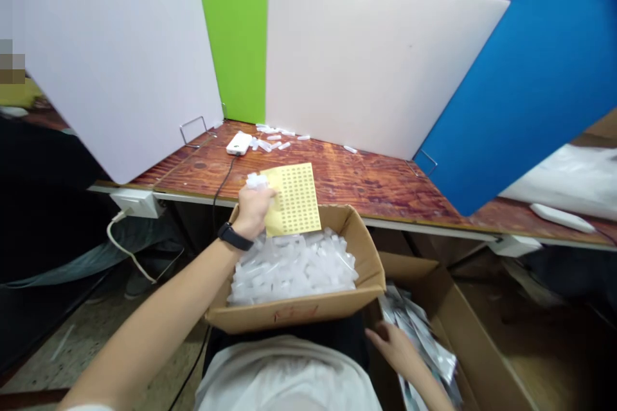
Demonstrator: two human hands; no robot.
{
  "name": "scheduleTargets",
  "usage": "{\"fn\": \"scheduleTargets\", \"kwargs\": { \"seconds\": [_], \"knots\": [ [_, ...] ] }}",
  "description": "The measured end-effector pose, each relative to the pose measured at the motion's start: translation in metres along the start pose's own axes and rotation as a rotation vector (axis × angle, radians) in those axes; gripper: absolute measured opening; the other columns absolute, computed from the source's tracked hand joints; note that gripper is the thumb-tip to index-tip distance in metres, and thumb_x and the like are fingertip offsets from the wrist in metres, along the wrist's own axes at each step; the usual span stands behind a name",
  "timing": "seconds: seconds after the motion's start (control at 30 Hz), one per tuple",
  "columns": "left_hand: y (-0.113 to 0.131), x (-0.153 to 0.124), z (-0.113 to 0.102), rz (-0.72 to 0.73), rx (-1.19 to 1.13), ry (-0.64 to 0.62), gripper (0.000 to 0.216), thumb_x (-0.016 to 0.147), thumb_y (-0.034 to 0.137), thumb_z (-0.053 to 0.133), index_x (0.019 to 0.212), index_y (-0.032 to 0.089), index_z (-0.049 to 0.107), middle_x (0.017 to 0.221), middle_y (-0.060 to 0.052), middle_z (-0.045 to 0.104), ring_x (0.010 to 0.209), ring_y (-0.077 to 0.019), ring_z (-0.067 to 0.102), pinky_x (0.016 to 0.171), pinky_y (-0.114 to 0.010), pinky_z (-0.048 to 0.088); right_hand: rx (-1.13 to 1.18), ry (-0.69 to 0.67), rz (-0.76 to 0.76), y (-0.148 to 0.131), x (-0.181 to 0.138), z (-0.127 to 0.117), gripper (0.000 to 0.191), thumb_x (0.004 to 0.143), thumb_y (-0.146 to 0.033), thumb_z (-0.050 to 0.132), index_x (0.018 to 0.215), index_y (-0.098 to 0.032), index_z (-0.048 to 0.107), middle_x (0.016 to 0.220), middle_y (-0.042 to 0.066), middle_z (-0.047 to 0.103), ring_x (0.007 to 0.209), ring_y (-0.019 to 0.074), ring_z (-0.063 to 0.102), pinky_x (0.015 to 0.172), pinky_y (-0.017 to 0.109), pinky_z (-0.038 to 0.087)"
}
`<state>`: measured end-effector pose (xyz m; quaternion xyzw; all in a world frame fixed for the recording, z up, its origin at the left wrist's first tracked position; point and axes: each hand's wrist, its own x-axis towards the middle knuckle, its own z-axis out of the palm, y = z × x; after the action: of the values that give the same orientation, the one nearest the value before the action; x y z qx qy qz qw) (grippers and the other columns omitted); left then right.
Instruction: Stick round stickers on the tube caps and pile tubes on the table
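From here I see the left hand [255, 209] closed around a small clump of clear plastic pieces [256, 180], pressed against the edge of a yellow dotted sheet [296, 199]; I cannot tell if it grips the sheet too. Both are above a cardboard box [294, 314] heaped with more of those pieces, and the box sits just off the front edge of the tabletop [337, 173], probably to keep it within easy reach. The right hand [393, 350] is loosely open, its fingers [376, 334] curved, beside silver packets [414, 334] in a second box [463, 314]. Loose plastic pieces [274, 138] lie along the back edge near a white charger [240, 143]
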<state>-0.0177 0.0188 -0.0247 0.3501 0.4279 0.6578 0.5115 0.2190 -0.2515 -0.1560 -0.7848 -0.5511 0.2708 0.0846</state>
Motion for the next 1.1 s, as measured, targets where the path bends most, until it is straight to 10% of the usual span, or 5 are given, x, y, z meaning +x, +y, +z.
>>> {"fn": "scheduleTargets", "kwargs": {
  "seconds": [0.33,0.87,1.1],
  "knots": [
    [-0.001,-0.004,0.007,0.102,0.095,-0.017,0.02,0.046,0.005,0.064,0.064,0.011,0.056,0.064,0.002,0.058,0.06,-0.0112,0.055,0.062,-0.025,0.048,0.095,-0.179,-0.302,-0.018,-0.047,0.007,0.01,0.076,-0.021,0.047,0.078,-0.018,0.057,0.078,0.004,0.059,0.072,0.0166,0.054,0.066,0.025,0.039],
    [-0.006,-0.006,0.005,0.014,0.098,-0.014,0.027,0.044,0.009,0.064,0.07,0.01,0.06,0.07,-0.002,0.062,0.062,-0.014,0.057,0.061,-0.027,0.047,-0.098,-0.05,-0.288,0.006,-0.033,0.067,0.04,0.089,-0.029,0.02,0.064,-0.021,0.05,0.066,0.009,0.062,0.063,0.0223,0.059,0.059,0.031,0.037],
    [-0.008,-0.014,0.009,0.054,0.115,-0.098,0.027,0.046,0.01,0.065,0.072,0.01,0.06,0.072,-0.003,0.063,0.063,-0.0137,0.057,0.06,-0.025,0.045,0.055,0.311,-0.282,-0.038,-0.035,-0.04,0.042,0.087,-0.039,0.028,0.05,-0.024,0.043,0.046,0.005,0.051,0.043,0.0175,0.048,0.048,0.029,0.034]
  ]
}}
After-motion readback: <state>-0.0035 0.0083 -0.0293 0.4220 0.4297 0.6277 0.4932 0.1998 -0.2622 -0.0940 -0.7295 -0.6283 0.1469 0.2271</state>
